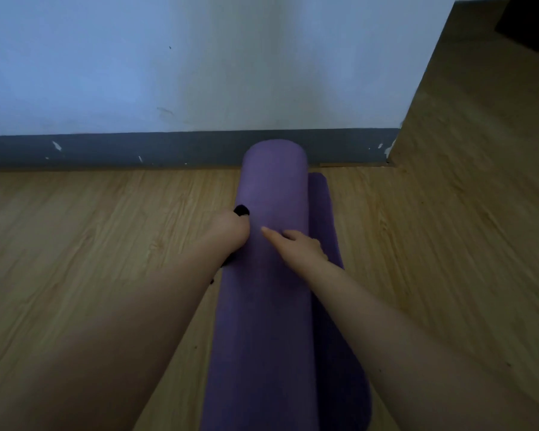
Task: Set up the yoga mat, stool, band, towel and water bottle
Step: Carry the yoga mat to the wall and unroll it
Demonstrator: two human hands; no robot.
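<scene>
A purple yoga mat (274, 181) lies rolled on the wooden floor, its far end almost against the wall. A loose flap of it (324, 209) lies flat on the floor along the roll's right side. My left hand (231, 233) is pressed against the roll's left side, fingers curled round a black strap (241, 209); more of the strap shows below the wrist. My right hand (297, 244) rests on top of the roll, thumb stretched across it and fingers curled over its right side. Stool, towel and water bottle are out of view.
A pale wall (199, 73) with a grey baseboard (106, 147) stands just beyond the mat's far end. The wall's outer corner (397, 144) is at the right, with wooden floor (479, 213) running past it. Floor (91, 244) also spreads out to the left.
</scene>
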